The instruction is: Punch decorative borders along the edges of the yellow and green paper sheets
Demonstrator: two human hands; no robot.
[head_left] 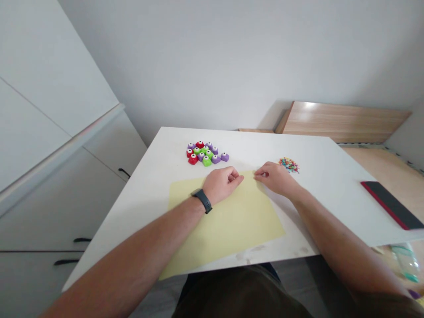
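Note:
A large pale yellow sheet (245, 221) lies on the white table in front of me, its near left corner hanging over the edge. My left hand (221, 184), with a dark watch at the wrist, rests over the sheet's far part. Its fingers are curled and the thumb presses against them; whatever they hold, if anything, is hidden. At the far right corner, my right hand (273, 176) has thumb and forefinger closed on the sheet's edge. A small gap separates the two hands' fingertips.
Red, green and purple pieces with eye-like tops (207, 153) cluster beyond my left hand. Behind my right hand lies a pile of tiny colourful bits (289, 164). A dark slab with a red edge (392, 205) is at the table's right end. White cabinets (99, 176) stand left.

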